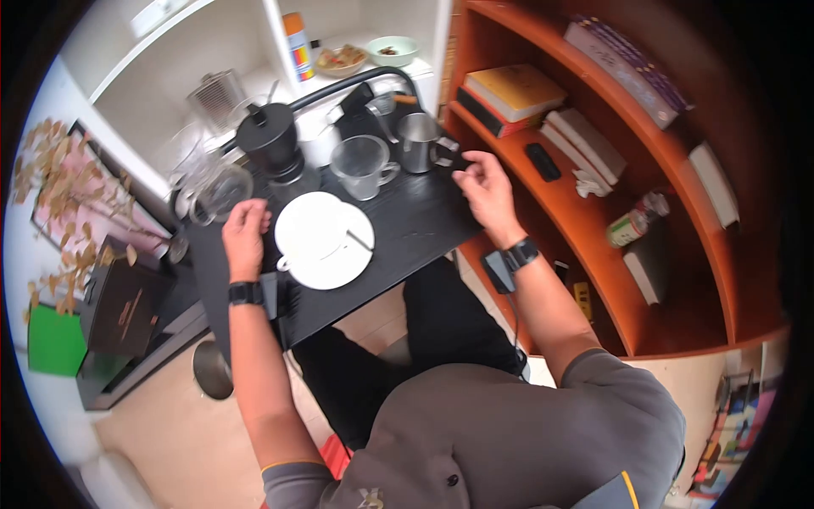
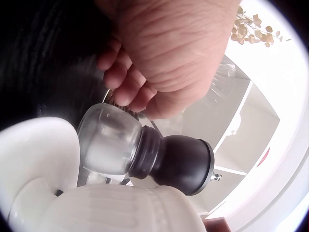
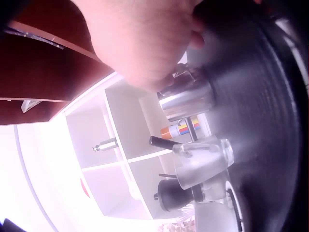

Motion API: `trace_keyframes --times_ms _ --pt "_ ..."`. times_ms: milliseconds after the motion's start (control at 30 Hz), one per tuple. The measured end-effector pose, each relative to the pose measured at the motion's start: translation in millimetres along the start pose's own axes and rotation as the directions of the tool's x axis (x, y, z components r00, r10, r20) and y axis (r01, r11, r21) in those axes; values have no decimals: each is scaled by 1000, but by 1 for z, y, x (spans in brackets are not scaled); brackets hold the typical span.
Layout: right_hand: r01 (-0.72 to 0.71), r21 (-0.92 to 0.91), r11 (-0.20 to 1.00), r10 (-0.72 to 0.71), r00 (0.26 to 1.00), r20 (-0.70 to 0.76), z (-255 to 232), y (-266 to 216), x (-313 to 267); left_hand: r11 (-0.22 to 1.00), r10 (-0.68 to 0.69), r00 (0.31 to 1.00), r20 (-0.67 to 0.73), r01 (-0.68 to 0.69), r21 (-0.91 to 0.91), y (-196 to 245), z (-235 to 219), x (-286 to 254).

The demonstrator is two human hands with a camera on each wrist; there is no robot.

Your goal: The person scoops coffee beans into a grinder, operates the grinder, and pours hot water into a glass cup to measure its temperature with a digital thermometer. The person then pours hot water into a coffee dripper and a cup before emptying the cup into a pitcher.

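My left hand [image 1: 246, 227] is at the table's left side with its fingers loosely bent, holding nothing. Beside it are a white cup [image 1: 309, 222] on a white saucer [image 1: 331, 273], with a thin dark handle across the saucer, and a glass vessel [image 1: 227, 188]. Past these stands a black coffee grinder [image 1: 268, 137] with a glass jar [image 2: 110, 140] below. My right hand [image 1: 489, 197] hovers over the table's right edge, fingers bent and nothing in them. Closest to it is a steel pitcher [image 1: 417, 144], with a clear glass mug [image 1: 359, 167] to its left.
A black table [image 1: 415, 236] stands before my legs. White shelves [image 1: 199, 51] behind it hold a spray can [image 1: 298, 47] and two bowls. On the right, an orange-brown bookcase [image 1: 585, 246] comes close to my right arm. Dried leaves [image 1: 64, 170] reach in at left.
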State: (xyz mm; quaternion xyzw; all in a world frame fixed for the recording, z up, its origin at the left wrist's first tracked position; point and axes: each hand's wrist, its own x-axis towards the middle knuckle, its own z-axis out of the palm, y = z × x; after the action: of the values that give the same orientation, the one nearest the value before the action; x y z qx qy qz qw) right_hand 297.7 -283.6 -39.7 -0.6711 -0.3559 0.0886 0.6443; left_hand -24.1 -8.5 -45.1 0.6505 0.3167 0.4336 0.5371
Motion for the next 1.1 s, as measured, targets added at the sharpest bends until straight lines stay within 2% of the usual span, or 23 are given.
trace_keyframes --times_ms 233,333,367,433,533,633,733,833,1067,1100 --pt "54 118 992 -52 998 -19 9 -11 -33 1000 -9 1000 -24 9 -23 4 1 -4" --pt "17 149 989 -37 990 135 21 -39 -59 998 -61 996 -66 60 -13 15 2 -15" --pt "140 60 988 -149 970 194 26 -48 -66 998 -58 996 -71 58 -5 21 2 -24" --pt "194 104 976 -218 917 335 37 -73 -82 998 -47 989 -143 53 36 36 3 -48" --pt "176 158 972 -236 788 569 54 -91 -103 999 -3 989 -149 9 41 50 12 -90" --pt "130 141 981 -192 698 690 76 -104 -114 998 10 994 -111 -3 59 57 23 -118" --pt "114 122 986 -167 706 688 98 -105 -121 993 47 994 -103 -36 110 57 26 -131" --pt "46 125 991 -121 697 706 109 -107 -122 994 85 993 -81 -79 76 63 29 -138" --pt "-29 72 997 -28 733 680 119 -99 -126 988 152 988 29 -153 22 75 45 -152" --pt "-118 122 986 5 740 673 121 -95 -128 977 201 978 48 -203 60 76 48 -154"
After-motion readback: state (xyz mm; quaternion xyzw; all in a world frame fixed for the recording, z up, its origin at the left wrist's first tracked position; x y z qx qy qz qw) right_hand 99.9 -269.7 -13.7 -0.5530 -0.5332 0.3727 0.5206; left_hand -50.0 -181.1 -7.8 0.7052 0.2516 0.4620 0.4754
